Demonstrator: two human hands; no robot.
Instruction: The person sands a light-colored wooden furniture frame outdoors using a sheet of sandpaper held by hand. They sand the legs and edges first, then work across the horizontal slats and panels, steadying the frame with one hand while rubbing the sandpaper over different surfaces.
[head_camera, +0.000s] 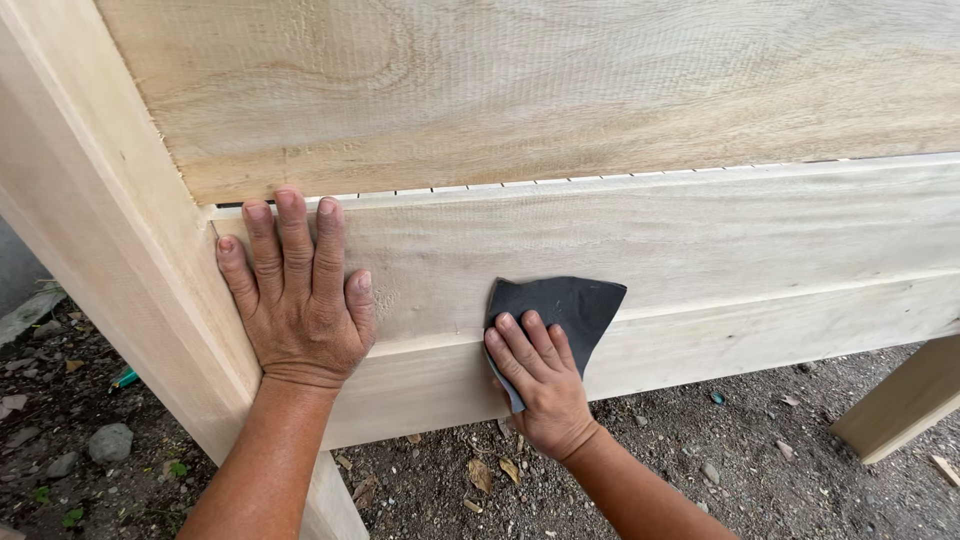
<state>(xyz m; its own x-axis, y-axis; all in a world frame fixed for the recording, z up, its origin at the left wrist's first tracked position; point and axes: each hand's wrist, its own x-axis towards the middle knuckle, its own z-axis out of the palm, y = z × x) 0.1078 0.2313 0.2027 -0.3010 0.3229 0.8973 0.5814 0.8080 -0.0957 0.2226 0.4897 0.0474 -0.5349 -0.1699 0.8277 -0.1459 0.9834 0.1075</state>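
A large pale wooden piece fills the head view, with a broad upper panel (560, 90) and a lower rail (760, 260) below it. My left hand (300, 300) lies flat on the rail, fingers spread, beside the slanted corner post (110, 240). My right hand (535, 375) presses a folded sheet of dark grey sandpaper (570, 305) against the rail's lower step, with the fingers on top of the sheet.
Below the piece is bare ground (700, 460) with gravel, dry leaves and small stones. A grey rock (110, 440) lies at the lower left. Another pale wooden bar (905, 400) slants down at the right edge.
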